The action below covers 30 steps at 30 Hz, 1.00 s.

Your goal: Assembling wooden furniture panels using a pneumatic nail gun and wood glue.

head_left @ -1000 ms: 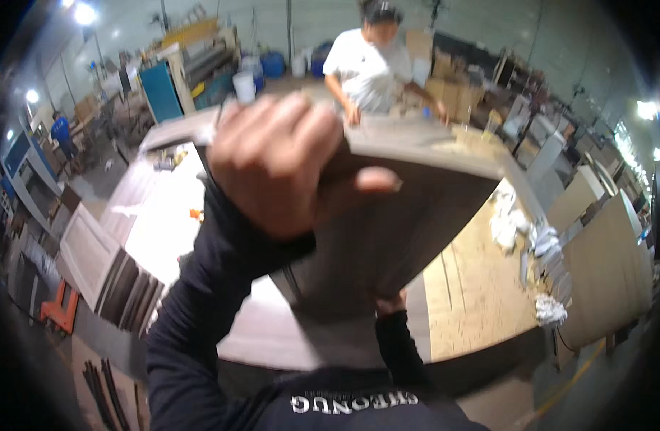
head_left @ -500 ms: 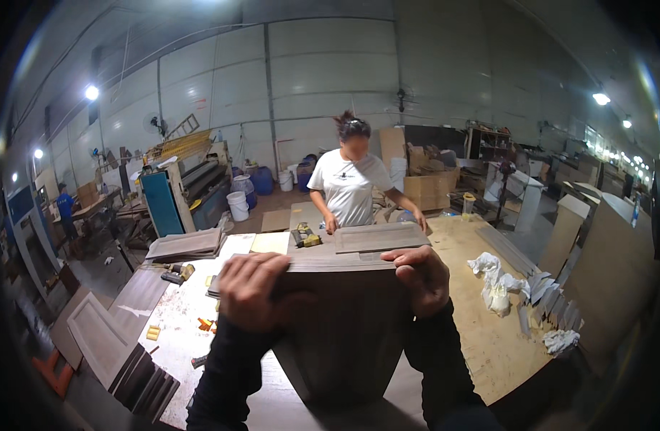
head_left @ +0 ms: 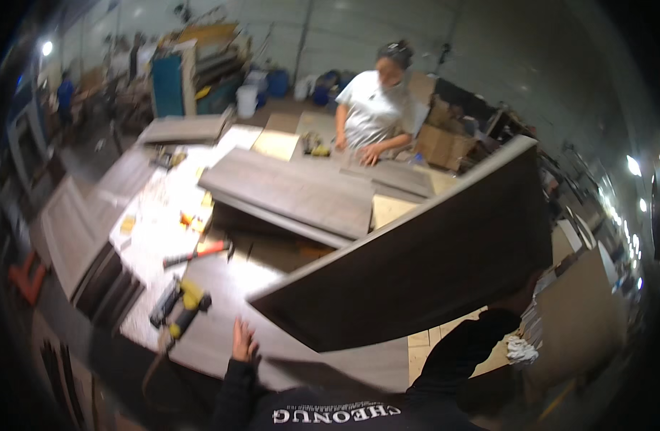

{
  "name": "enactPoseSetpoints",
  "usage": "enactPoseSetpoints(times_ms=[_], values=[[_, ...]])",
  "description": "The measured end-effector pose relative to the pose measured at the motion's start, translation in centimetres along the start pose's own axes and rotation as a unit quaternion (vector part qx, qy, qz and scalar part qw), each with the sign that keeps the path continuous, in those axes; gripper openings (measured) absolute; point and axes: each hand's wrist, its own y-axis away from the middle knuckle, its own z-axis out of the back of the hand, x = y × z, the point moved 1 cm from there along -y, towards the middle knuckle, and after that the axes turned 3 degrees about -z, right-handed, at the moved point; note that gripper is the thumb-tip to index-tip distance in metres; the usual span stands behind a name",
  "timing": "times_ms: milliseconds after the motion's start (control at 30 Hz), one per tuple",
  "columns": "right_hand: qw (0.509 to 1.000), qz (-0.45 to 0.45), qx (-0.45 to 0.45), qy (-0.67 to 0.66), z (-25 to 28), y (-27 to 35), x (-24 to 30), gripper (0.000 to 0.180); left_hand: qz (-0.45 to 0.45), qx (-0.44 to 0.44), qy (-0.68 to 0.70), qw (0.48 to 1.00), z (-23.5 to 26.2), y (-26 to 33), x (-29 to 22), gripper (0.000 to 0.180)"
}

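A large dark wood panel (head_left: pixel 416 258) is held up at a slant on the right, its pale long edge upward. My right hand (head_left: pixel 527 289), dim in shadow, grips its lower right edge; most of the fingers are hidden. My left hand (head_left: pixel 244 340) is off the panel, fingers apart, over the near part of the worktable (head_left: pixel 218 316). A yellow and black nail gun (head_left: pixel 180 305) lies left of that hand. Beyond it is a hammer (head_left: pixel 197 253) with a red and black handle. Grey-brown boards forming a box-like piece (head_left: pixel 294 188) stand mid-table.
Across the table a co-worker in a white shirt (head_left: pixel 376 108) rests a hand on a flat panel (head_left: pixel 391 176). Stacked panels (head_left: pixel 93 251) lean at the left, near an orange stand (head_left: pixel 29 287). A white rag (head_left: pixel 521 350) lies at the right. Another power tool (head_left: pixel 315 146) sits at the far side.
Both hands were on top of an upright wood piece in front of me. Now my left hand is free and low, and my right holds a panel tilted to the right. The view has turned.
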Motion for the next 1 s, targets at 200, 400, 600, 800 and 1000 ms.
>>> enactPoseSetpoints(times_ms=[200, 400, 600, 800, 1000], values=[[0.854, -0.219, -0.373, -0.290, 3.6, 9.6, -10.2, 0.046, 0.022, 0.049, 0.153, 0.987, -6.4, -4.0, -18.3, 0.047], [0.846, -0.365, -0.389, -0.027, 9.8, 18.8, -13.0, 0.041, -0.021, 0.053, 0.024, 0.998, -5.7, -2.2, -17.4, 0.063], [0.819, -0.510, -0.198, 0.172, 13.0, 23.0, -15.9, 0.034, 0.138, 0.047, -0.005, 0.989, -2.6, 0.1, -10.4, 0.067], [0.796, -0.547, -0.183, 0.183, 15.7, 25.9, -17.9, 0.032, 0.217, -0.015, 0.032, 0.976, -1.2, 1.7, -8.5, 0.052], [0.706, -0.514, -0.041, 0.486, 14.4, 23.4, -16.4, 0.031, 0.186, 0.052, -0.142, 0.971, 1.7, 4.2, -8.1, 0.039]])
